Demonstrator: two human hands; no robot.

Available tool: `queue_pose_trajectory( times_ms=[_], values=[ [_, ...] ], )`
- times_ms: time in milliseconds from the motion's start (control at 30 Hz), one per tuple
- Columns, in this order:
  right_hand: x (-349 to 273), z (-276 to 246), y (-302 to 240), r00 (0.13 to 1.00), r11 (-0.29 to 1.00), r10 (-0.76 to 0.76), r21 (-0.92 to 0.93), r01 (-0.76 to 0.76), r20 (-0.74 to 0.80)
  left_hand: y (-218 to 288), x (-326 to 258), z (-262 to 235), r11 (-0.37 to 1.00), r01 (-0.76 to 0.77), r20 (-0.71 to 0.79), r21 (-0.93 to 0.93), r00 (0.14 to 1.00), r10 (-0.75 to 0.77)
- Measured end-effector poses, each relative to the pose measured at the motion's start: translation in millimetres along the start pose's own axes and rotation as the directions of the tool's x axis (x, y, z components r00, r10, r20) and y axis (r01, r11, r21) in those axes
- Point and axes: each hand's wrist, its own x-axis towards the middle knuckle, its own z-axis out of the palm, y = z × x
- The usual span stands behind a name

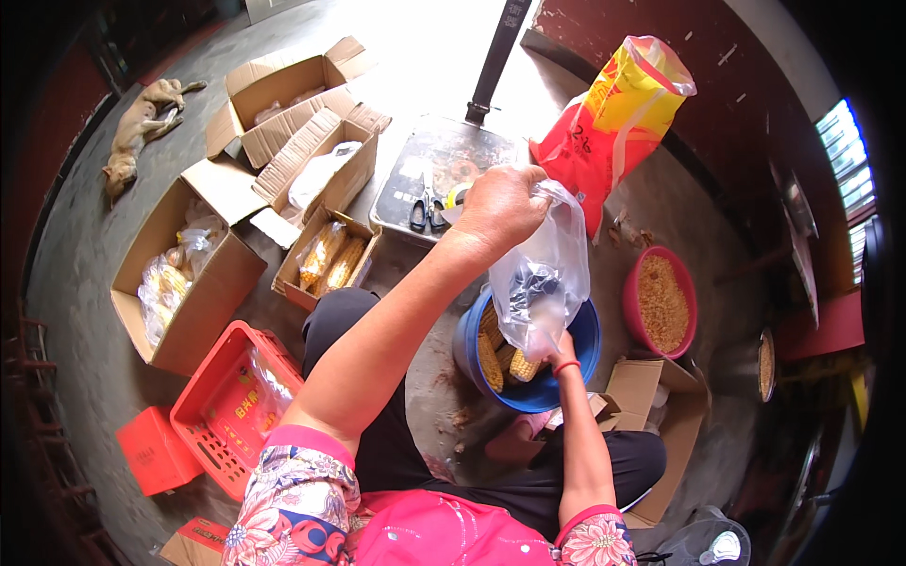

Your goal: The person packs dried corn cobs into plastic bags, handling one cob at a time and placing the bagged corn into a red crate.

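Left hand (pixel 505 206): fingers clenched on the upper edge of a clear plastic bag (pixel 566 231), holding it up. Right hand (pixel 559 347): at the bag's lower end, red wristband (pixel 566 365) on the wrist; fingers partly hidden by the film, cannot tell whether they grasp the bag, a cob or both. Bag hangs between the two hands, over the blue bucket (pixel 586 340). Yellow corn cobs (pixel 490 363) inside bucket, one cob (pixel 525 366) right by the bag's bottom.

Right of bucket: pink basin (pixel 632 313) filled with loose yellow kernels (pixel 662 304). Beyond the bag: red-and-yellow sack (pixel 604 132), upright, leaning. Platform scale (pixel 401 179) ahead on the floor, scissors (pixel 427 203) lying on it.

Left of scale: small cardboard box (pixel 297 296) with bagged corn cobs (pixel 330 259), larger cardboard carton (pixel 212 307) beside it with more plastic-wrapped contents, two further cartons behind. Near left: red plastic crate (pixel 212 462), tilted in view, clear plastic inside; red box (pixel 156 453) just beside it. Far left: tan dog (pixel 137 137) lying on the concrete floor (pixel 71 255).
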Motion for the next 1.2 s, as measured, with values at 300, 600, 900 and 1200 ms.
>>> queue_pose_trajectory(
  times_ms=[300, 600, 900, 1200],
  values=[
    [-105.3, -128.3, -126.5, 0.837, 0.572, -0.291, 0.617, 0.540, -0.463, 11.2, -7.0, 14.8, 0.994, -0.039, 0.041, 0.107, 0.999, 0.035],
    [-148.9, -66.7, -198.6, 0.486, 0.441, -0.787, 0.204, 0.874, -0.380, 16.4, -8.2, 33.7, 0.997, -0.071, 0.083, -0.004, 0.994, 0.071],
    [-96.8, -26.1, -193.9, 0.390, 0.477, -0.875, -0.368, 0.798, -0.288, 26.0, -13.5, 15.7, 0.977, -0.115, 0.286, -0.178, 0.944, 0.163],
    [-47.7, -30.5, -160.6, 0.842, 0.762, -0.504, -0.558, 0.330, -0.191, 34.2, -41.5, 40.8, 0.944, -0.322, 0.362, -0.066, 0.874, 0.324]
  ],
)
